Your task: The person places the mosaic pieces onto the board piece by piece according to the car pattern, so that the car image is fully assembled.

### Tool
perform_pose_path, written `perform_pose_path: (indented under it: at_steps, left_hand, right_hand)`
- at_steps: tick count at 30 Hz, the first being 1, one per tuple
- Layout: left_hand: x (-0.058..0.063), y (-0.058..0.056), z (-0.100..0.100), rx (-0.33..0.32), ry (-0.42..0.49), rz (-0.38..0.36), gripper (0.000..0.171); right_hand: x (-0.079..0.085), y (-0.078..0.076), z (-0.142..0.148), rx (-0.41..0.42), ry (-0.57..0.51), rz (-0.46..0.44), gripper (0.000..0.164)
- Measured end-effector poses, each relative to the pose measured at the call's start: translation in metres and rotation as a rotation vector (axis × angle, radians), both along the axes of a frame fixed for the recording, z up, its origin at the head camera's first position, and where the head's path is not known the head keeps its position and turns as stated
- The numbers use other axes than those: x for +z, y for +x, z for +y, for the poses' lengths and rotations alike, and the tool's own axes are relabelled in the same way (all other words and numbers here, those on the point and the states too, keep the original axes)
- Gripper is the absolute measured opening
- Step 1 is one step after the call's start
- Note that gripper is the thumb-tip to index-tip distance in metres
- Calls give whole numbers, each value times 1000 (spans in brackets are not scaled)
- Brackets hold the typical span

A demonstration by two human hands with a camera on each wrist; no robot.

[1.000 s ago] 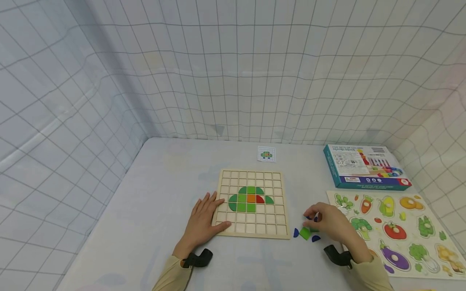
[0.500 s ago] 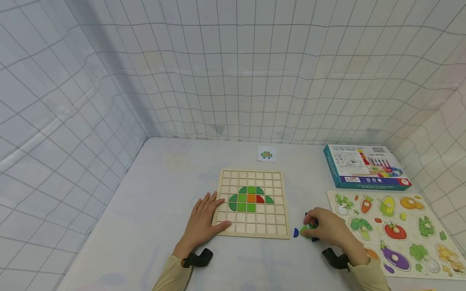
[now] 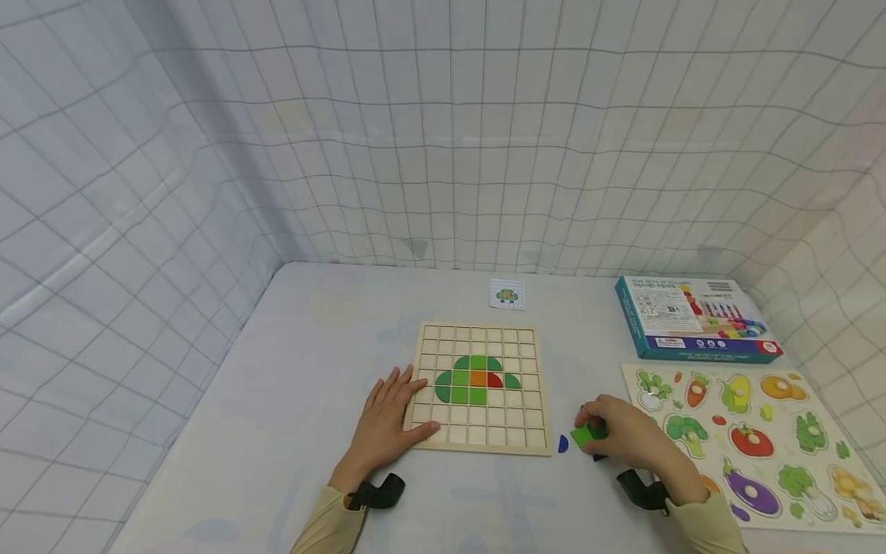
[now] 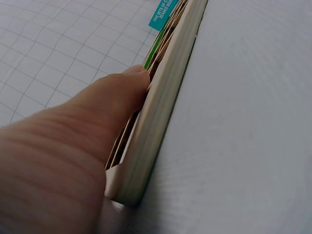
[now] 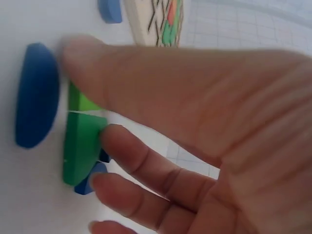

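Observation:
In the head view, my left hand [image 3: 384, 423] lies with fingers spread at the left edge of a wooden grid board [image 3: 484, 327]; its thumb rests on the near-left rim. Green, orange and red tiles form a shape in the board's middle. Right of the board, my right hand [image 3: 626, 435] pinches a light green square tile [image 3: 581, 437] between thumb and forefinger. Against that tile lies a dark green rounded tile [image 5: 83, 146], touched by a fingertip in the right wrist view. Dark blue half-round tiles [image 5: 36, 95] lie around them, one blue tile [image 3: 564, 444] close to the board.
A small pattern card [image 3: 507, 295] lies behind the board. At the back right is a boxed toy set [image 3: 699, 319], with a vegetable puzzle board [image 3: 713, 481] in front of it, beside my right forearm. Grid-patterned cloth walls [image 3: 471, 154] surround the table.
My right hand has come down over the loose tiles, and its thumb and forefinger have closed on the light green square, shifting it slightly. The left hand has stayed in place.

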State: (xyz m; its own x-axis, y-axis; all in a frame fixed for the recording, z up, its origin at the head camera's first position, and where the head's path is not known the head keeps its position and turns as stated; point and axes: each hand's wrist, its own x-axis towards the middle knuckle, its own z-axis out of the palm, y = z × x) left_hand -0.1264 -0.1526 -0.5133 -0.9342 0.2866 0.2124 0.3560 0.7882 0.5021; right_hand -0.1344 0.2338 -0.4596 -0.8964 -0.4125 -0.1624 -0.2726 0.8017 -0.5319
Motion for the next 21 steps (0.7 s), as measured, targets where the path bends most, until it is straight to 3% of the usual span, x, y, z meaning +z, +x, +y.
perform_pose_path:
  at_steps: [10, 21]
  left_hand:
    - [-2, -1, -2, 8, -11, 1, 77]
    - [-1, -1, -1, 4, -10, -11, 77]
  right_hand:
    - [0, -5, -4, 56, 47, 77, 27]
    - [1, -6, -4, 57, -79, -7, 27]
